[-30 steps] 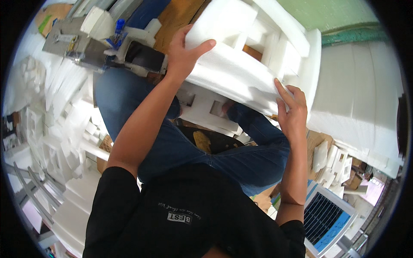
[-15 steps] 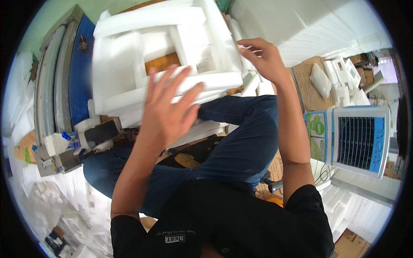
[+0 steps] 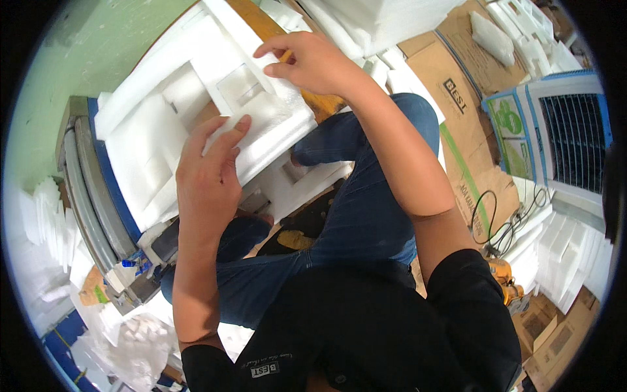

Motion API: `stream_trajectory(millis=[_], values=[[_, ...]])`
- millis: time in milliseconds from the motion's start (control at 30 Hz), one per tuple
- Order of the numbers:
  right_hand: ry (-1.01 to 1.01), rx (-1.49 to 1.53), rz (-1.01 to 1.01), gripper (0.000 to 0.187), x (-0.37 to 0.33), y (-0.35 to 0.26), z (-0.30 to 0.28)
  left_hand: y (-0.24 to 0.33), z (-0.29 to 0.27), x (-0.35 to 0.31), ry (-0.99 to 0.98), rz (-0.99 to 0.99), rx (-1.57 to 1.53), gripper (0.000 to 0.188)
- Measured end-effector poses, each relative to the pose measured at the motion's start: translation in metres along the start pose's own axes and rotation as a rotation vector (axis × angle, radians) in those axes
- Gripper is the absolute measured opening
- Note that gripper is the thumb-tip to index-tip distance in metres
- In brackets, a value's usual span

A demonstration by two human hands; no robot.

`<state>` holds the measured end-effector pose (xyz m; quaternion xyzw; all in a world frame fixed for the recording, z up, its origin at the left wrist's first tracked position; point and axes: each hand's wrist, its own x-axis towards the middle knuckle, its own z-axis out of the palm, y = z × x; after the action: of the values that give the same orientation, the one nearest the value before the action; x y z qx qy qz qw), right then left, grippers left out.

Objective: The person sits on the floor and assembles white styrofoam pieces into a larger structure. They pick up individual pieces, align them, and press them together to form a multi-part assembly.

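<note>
Floor (image 3: 297, 238) carries flattened cardboard (image 3: 457, 111) and white foam pieces (image 3: 568, 251)

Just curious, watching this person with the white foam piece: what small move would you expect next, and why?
Probably closing the fingers to grip the foam block. The left hand lies flat on its near edge and the right hand rests open on its top, so neither seems to hold it firmly.

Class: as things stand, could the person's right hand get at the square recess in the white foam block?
Probably yes. The right hand already rests on the foam block just beside the recess, with nothing between them. The left hand lies flat on the block's near edge, out of the way.
</note>
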<state>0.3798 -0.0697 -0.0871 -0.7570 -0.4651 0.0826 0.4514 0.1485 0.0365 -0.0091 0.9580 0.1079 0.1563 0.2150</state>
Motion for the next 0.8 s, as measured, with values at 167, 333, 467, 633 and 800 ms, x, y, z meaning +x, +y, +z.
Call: stream_trajectory(millis=[167, 333, 467, 633, 800], values=[[0.011, -0.017, 0.032, 0.034, -0.001, -0.003, -0.002, 0.007, 0.003, 0.005, 0.059, -0.015, 0.045, 0.05], [0.016, -0.012, 0.013, 0.034, 0.0, 0.002, 0.002, 0.008, 0.003, 0.011, 0.049, -0.065, 0.061, 0.052], [0.003, -0.012, 0.029, 0.033, -0.001, 0.002, 0.0, 0.007, 0.009, 0.016, -0.029, -0.158, 0.11, 0.049], [-0.012, -0.037, 0.051, 0.032, 0.002, 0.009, 0.006, 0.0, 0.021, 0.021, -0.022, -0.104, 0.116, 0.052], [-0.07, 0.074, 0.089, 0.034, 0.002, -0.004, -0.008, 0.0, 0.021, 0.024, -0.069, -0.192, 0.114, 0.05]])
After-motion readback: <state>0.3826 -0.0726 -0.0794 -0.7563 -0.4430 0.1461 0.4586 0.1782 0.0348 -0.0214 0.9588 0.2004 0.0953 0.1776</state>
